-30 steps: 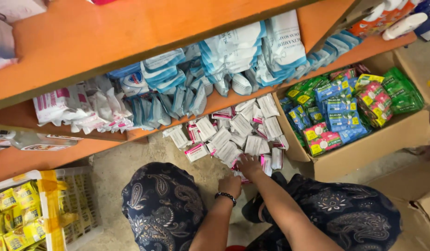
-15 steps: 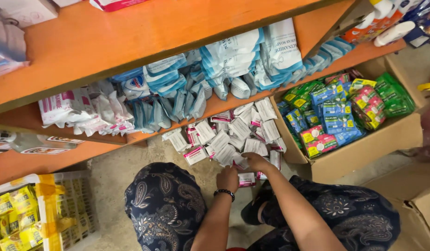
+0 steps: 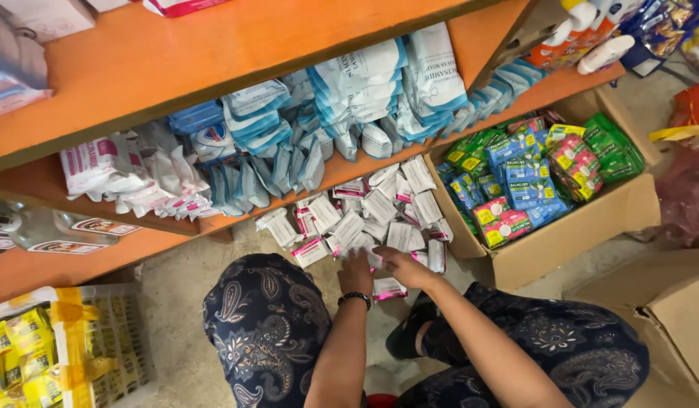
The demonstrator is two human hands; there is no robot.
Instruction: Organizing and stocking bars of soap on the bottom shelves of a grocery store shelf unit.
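While both hands work the floor pile, my left hand (image 3: pixel 355 272) presses flat and my right hand (image 3: pixel 398 266) pinches white sachets (image 3: pixel 380 219) at twelve o'clock; they look light, crinkly, best gripped by edges.

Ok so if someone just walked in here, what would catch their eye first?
Probably the heap of small white packets spread on the floor under the orange shelf, where the left hand and right hand rest on them. Next, to the right, the open cardboard box packed with bright green, blue and pink packs. Above, blue and white pouches crowd the lower shelf.
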